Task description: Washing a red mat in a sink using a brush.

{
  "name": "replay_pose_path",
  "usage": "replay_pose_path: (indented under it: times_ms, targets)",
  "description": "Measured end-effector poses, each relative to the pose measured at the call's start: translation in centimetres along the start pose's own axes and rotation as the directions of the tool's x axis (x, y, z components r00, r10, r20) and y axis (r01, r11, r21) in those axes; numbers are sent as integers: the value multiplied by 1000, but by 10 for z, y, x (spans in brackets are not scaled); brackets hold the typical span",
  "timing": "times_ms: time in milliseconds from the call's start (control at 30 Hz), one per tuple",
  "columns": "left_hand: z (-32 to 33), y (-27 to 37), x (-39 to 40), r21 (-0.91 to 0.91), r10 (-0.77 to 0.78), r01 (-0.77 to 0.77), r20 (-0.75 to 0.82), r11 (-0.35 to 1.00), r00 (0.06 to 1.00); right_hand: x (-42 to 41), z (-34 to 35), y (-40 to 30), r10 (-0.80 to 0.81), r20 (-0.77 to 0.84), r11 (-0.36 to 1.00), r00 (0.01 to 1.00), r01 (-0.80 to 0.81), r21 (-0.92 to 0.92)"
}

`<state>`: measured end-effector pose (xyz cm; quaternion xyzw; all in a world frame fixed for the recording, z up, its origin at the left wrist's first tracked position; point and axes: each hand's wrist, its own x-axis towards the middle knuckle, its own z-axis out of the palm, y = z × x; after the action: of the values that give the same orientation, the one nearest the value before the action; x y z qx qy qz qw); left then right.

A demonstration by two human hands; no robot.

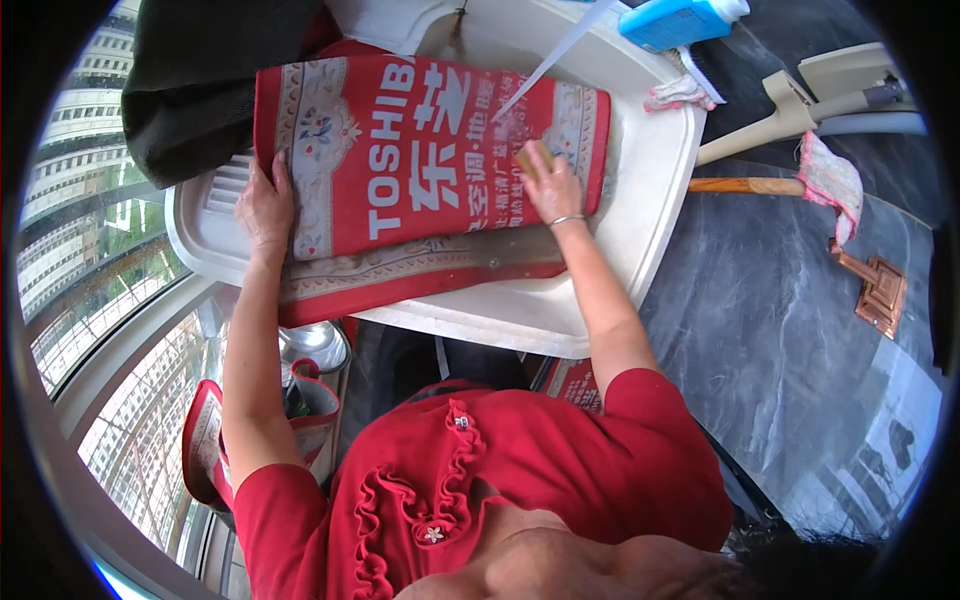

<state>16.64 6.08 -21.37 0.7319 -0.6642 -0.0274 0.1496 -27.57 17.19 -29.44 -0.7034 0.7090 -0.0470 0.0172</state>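
A red floor mat [465,142] with a patterned pale border and large printed writing lies folded across a white laundry sink [645,187]. My left hand [266,202] grips the mat's left edge, thumb on top and fingers mostly hidden beneath. In my right hand [555,187] is a small scrubbing brush [534,159] with a wooden-looking back, pressed against the mat near its right border. A thin stream of water [551,60] falls onto the mat just beyond the brush. The wet lower fold of the mat [420,274] hangs towards me over the sink's front.
Dark cloth [195,90] hangs over the sink's far left. A blue bottle [679,22], a brush with white bristles [701,75] and a pink-white rag [671,94] sit at the right rim. Handles [742,186] lean there. A copper-coloured floor drain [879,296] and windows [97,187] flank the sink.
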Motion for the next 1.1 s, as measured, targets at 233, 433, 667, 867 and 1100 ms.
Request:
replay_pose_path:
  times_ms: [233, 433, 667, 867, 1100]
  targets:
    - [-2, 0, -1, -10, -1, 2, 1, 1000, 1000, 19, -6, -52, 534, 96, 781, 840, -534, 324]
    - [-8, 11, 3, -94, -24, 29, 51, 995, 998, 24, -86, -255, -87, -32, 677, 996, 83, 731]
    - [-12, -29, 7, -159, 63, -56, 37, 986, 997, -28, -9, -49, 21, 84, 966, 996, -42, 257]
    - [-99, 1, -34, -571, 40, 299, 506, 765, 862, -68, -19, 28, 617, 666, -150, 419, -769, 622]
    - [-133, 13, -42, -259, 475, -406, 331, 877, 816, -75, -19, -16, 460, 771, -816, 440, -132, 563]
